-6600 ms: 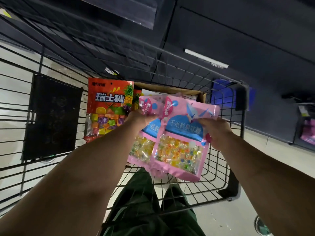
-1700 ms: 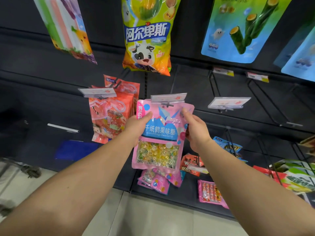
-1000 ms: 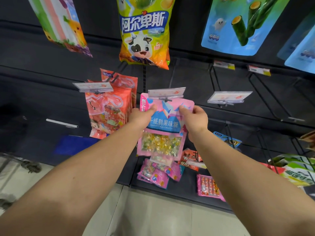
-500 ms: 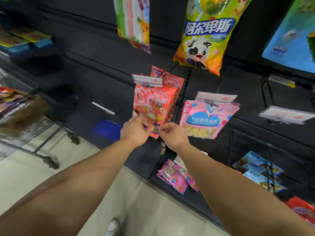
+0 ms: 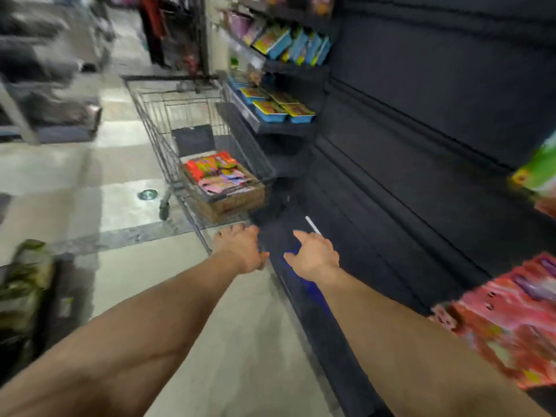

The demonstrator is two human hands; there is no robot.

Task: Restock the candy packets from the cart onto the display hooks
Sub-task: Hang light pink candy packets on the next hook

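A wire shopping cart stands ahead on the left beside the dark shelving. In it sits a brown cardboard box holding red and pink candy packets. My left hand and my right hand stretch forward toward the cart, both empty with fingers spread, a short way short of its near end. Red candy packets hang at the right edge, blurred. The pink packet hung earlier is out of view.
The dark display wall runs along the right. Shelves with blue-trayed goods sit beyond the cart. Tiled floor lies to the left, with a dark green bundle at the left edge.
The pink packet was hung on the hook and both hands let it go. My view has swung left, and both empty hands now reach toward the cart.
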